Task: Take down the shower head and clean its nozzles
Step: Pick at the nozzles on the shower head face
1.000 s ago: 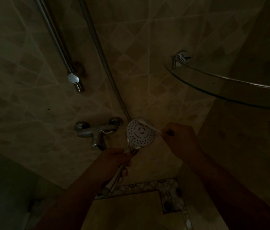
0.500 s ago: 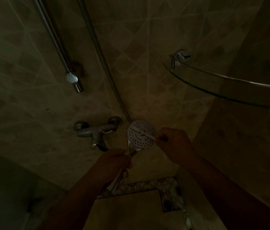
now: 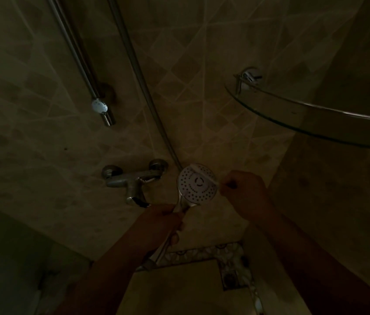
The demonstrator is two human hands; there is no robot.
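The scene is very dim and murky, with both forearms nearly black. Faint light catches the shower head just beside the fingers. Wide-angle bending curves the edges.

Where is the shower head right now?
Low centre of the head view: the shower head is off its rail, its handle gripped by the left hand, just right of the mixer tap.

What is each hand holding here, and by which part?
Left hand grips the shower head by its handle; right hand pinches a thin pale tool's end.
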